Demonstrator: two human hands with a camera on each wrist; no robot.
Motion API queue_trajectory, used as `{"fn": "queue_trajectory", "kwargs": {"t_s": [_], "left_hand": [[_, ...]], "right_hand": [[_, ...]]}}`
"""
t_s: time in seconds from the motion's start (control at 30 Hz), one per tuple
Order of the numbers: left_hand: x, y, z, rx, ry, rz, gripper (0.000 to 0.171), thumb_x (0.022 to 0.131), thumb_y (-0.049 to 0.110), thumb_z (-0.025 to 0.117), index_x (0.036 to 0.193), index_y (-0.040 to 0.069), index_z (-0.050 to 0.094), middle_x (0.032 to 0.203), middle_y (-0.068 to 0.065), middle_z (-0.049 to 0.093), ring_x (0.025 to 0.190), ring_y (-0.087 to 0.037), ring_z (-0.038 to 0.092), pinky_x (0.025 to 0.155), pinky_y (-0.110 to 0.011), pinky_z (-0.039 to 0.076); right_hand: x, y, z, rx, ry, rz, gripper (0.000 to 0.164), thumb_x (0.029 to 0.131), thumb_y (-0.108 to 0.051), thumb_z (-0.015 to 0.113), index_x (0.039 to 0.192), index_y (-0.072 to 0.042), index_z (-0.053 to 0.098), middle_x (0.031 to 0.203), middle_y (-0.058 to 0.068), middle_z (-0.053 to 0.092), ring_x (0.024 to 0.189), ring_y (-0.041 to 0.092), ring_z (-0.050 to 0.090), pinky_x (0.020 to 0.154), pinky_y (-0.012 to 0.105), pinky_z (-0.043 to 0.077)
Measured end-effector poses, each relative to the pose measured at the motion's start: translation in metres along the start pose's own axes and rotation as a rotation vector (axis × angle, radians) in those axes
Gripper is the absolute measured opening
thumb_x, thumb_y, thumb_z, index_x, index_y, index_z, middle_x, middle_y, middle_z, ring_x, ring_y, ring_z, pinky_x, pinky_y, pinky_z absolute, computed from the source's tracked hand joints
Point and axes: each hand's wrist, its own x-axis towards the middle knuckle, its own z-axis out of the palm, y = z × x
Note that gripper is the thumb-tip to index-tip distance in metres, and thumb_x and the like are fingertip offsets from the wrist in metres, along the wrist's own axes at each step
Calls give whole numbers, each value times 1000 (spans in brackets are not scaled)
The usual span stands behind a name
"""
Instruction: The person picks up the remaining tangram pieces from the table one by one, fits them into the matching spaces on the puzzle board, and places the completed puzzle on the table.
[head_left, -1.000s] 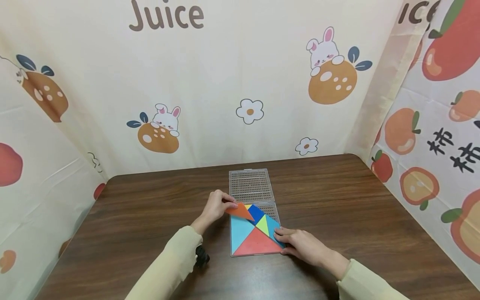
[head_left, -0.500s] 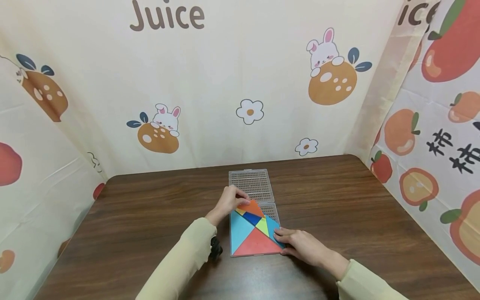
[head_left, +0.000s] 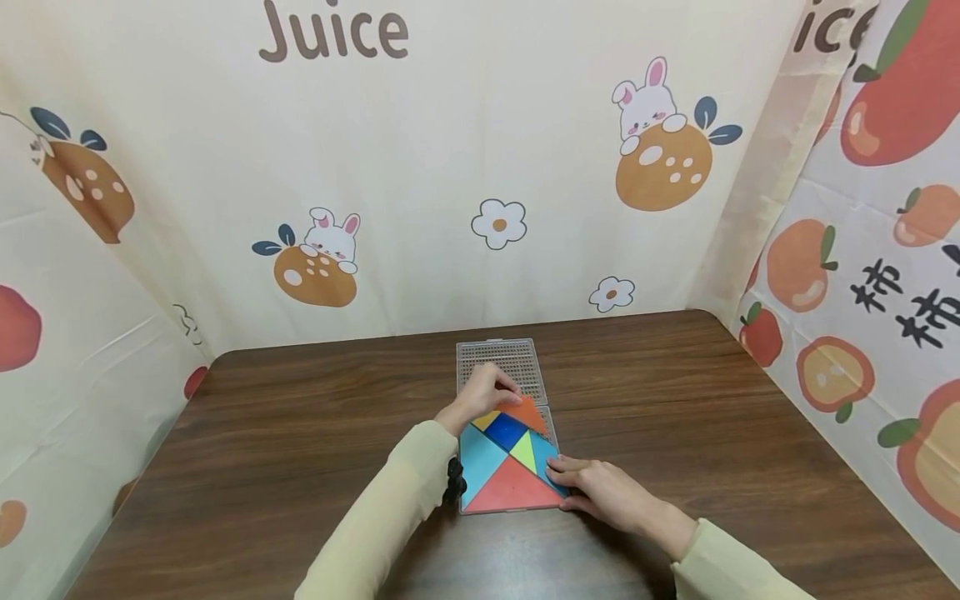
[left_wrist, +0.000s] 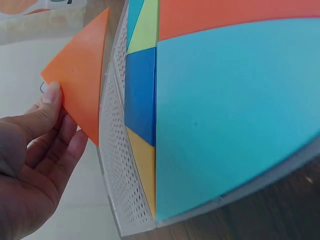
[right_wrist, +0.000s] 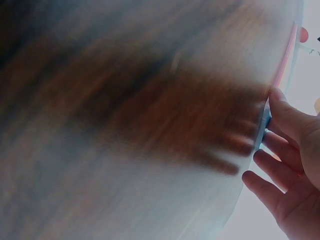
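My left hand [head_left: 486,388] pinches an orange triangle tangram piece [left_wrist: 80,75] between thumb and fingers. In the left wrist view the piece is tilted up above the clear plastic case [left_wrist: 112,165], beside its fitted pieces. These are a large light-blue triangle [head_left: 478,460], a red triangle [head_left: 513,487], a dark-blue square [head_left: 506,431], a small green triangle [head_left: 522,451], a yellow triangle [head_left: 486,420] and a blue piece [head_left: 545,455]. My right hand [head_left: 609,493] rests at the case's near right corner, fingers fairly straight, fingertips touching its edge and the blue piece.
The case's perforated lid [head_left: 517,360] lies unfolded on its far side. A dark wooden table [head_left: 300,450] holds everything. Fruit-and-rabbit printed curtains [head_left: 420,167] stand behind and along both sides. A dark band [head_left: 454,480] is round my left wrist.
My left hand has moved right and farther away with the orange triangle, from above the yellow piece to the case's far right side. My right hand has stayed in place.
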Motion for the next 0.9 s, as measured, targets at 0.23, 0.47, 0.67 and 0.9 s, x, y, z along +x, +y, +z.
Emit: {"fn": "queue_trajectory", "kwargs": {"t_s": [0.23,0.47,0.67,0.9], "left_hand": [[9,1,4,43,-53,19,8,78,11,66,81,5,71,74,0,62,68,-11,53,61,-21,46],[15,0,7,48,-76,39,7,78,10,66,77,5,71,74,0,62,70,-13,53,61,-21,46],[16,-4,11,50,-97,37,7,77,10,66,79,6,72,77,0,63,71,-11,53,65,-22,47],[17,-6,14,44,-87,26,8,78,11,66,80,6,72,78,0,63,72,-12,54,67,-24,47]], "right_hand": [[1,0,0,-1,-5,2,40,82,-20,64,117,-3,57,123,11,52,112,24,48,82,37,45],[1,0,1,0,4,-2,40,82,-20,64,117,-4,57,123,11,52,112,24,48,81,36,45],[1,0,1,-5,5,-6,40,82,-20,64,117,-4,57,122,11,52,112,24,48,82,36,45],[1,0,1,-6,-2,3,40,81,-21,64,118,-4,57,122,11,52,112,24,48,82,37,45]]}}
